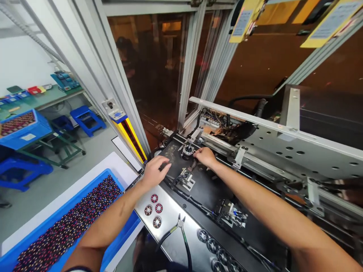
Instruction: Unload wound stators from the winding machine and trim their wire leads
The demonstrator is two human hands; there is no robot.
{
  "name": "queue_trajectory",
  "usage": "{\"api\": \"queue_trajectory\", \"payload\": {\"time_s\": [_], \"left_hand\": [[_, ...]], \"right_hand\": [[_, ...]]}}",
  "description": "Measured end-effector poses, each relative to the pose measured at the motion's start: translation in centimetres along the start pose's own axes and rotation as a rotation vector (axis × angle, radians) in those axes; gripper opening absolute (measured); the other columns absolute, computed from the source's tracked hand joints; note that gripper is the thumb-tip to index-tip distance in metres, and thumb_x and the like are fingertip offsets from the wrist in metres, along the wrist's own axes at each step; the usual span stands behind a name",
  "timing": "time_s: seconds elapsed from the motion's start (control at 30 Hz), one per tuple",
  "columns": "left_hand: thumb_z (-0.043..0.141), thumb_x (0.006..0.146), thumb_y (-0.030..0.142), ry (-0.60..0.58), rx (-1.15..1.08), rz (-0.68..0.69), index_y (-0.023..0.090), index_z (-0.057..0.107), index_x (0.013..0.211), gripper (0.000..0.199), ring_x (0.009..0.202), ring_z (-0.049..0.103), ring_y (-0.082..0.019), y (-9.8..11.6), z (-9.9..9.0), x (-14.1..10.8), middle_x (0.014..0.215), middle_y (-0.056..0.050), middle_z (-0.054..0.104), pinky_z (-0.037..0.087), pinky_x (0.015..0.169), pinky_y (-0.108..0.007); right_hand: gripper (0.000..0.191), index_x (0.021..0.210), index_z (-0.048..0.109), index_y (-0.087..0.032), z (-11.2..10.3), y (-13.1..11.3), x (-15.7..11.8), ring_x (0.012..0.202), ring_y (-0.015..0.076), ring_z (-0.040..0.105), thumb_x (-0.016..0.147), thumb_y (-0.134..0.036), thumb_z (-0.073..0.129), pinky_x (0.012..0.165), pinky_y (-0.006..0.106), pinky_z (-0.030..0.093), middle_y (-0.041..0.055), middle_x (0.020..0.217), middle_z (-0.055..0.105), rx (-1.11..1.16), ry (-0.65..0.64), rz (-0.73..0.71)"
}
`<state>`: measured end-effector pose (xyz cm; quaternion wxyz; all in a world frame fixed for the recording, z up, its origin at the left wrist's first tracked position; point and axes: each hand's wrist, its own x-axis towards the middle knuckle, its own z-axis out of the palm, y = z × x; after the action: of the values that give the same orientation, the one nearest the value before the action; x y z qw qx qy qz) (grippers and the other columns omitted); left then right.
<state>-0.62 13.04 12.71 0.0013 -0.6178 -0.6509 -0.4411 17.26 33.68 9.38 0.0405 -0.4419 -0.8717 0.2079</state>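
Left grip (155, 170) arches, spread, while right grip (206, 156), pinch unclear, sits beside a round metallic fixture (188, 151).

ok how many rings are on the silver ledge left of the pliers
4 rings in view: one at the top, one below it to the right, one to the left, one at the bottom. The left forearm could hide more.

Near the centre of the frame, the right hand (206, 157) has its fingertips at the edge of a round part (188, 152); the left hand (154, 172) hovers just left, thumb and fingers apart. Below lie four rings (148, 210) and pliers (180, 223) (jaws parted). A blue box (133, 223) of similar rings fills the lower left.
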Motion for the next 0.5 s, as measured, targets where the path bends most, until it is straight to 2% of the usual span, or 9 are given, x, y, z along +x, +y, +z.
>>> {"api": "queue_trajectory", "payload": {"time_s": [0.1, 0.2, 0.37, 0.5], "left_hand": [[0.061, 0.094, 0.027, -0.09, 0.023, 0.073, 0.019, 0.069, 0.101, 0.014, 0.097, 0.07, -0.021, -0.3, 2.1, 2.6, 0.102, -0.009, 0.075, 0.059, 0.091, -0.039], [0.06, 0.094, 0.027, -0.159, 0.051, 0.11, 0.019, 0.07, 0.104, 0.016, 0.103, 0.069, -0.023, -0.6, 3.1, 3.7, 0.11, -0.011, 0.075, 0.057, 0.098, -0.043], [0.06, 0.094, 0.027, -0.241, 0.106, 0.141, 0.02, 0.07, 0.107, 0.018, 0.107, 0.068, -0.024, -1.6, 3.8, 4.1, 0.112, -0.011, 0.074, 0.056, 0.101, -0.045], [0.059, 0.094, 0.026, -0.315, 0.164, 0.17, 0.017, 0.07, 0.109, 0.021, 0.112, 0.067, -0.026, -2.3, 4.5, 4.8, 0.117, -0.013, 0.073, 0.054, 0.105, -0.048]], "right_hand": [[0.026, 0.114, 0.065, -0.015, -0.4, -0.4, 0.0, 0.094, 0.02, 0.067, 0.098, -0.036, 0.066, 0.081, 0.037, 0.06, 0.0066, 0.112, 0.067, 0.09, -0.008, 0.043], [0.024, 0.115, 0.065, -0.017, -0.7, -0.6, -0.5, 0.102, 0.0213, 0.066, 0.099, -0.035, 0.065, 0.088, 0.041, 0.058, 0.0082, 0.118, 0.065, 0.188, -0.005, 0.091], [0.028, 0.117, 0.064, -0.015, -0.6, -0.4, 0.6, 0.093, 0.0201, 0.068, 0.099, -0.036, 0.066, 0.079, 0.037, 0.06, 0.0064, 0.112, 0.067, 0.41, -0.058, 0.326], [0.028, 0.117, 0.063, -0.015, 0.0, -0.9, 2.7, 0.088, 0.0179, 0.068, 0.099, -0.036, 0.065, 0.075, 0.034, 0.061, 0.0065, 0.109, 0.067, 0.598, 0.0, 0.446]]}}
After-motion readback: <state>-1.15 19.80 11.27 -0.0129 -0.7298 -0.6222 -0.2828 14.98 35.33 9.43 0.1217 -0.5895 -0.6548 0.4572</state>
